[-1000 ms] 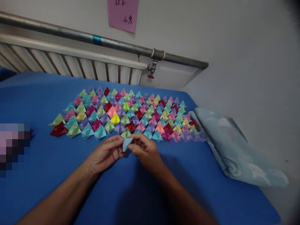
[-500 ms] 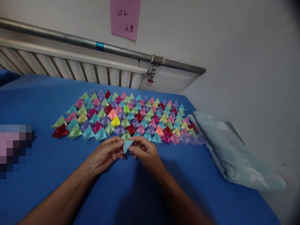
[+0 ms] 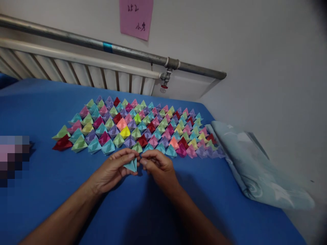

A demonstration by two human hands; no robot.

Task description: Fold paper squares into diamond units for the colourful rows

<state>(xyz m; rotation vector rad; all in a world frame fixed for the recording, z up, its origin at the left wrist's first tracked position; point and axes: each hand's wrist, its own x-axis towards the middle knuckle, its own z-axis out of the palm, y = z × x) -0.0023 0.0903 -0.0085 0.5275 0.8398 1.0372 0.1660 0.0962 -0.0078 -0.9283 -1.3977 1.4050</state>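
Note:
A small light-blue folded paper is pinched in my left hand, thumb on top and fingers behind. Just right of it is my right hand, its thumb and index finger pressed together at the paper's right side. A narrow gap shows between those fingertips and the paper, and whether they hold anything is too small to tell. Right behind both hands, many folded paper boats in several colours stand in close rows, among them a yellow boat and a dark red boat.
A blue sheet covers the surface. At the right lies a folded pale-green cloth. A white radiator and a metal pipe run along the wall, below a pink paper. A pixelated patch covers the left edge.
The light-blue paper has turned and moved slightly left in my left hand, now showing its folds. My right fingertips have come away from it. The view has shifted slightly.

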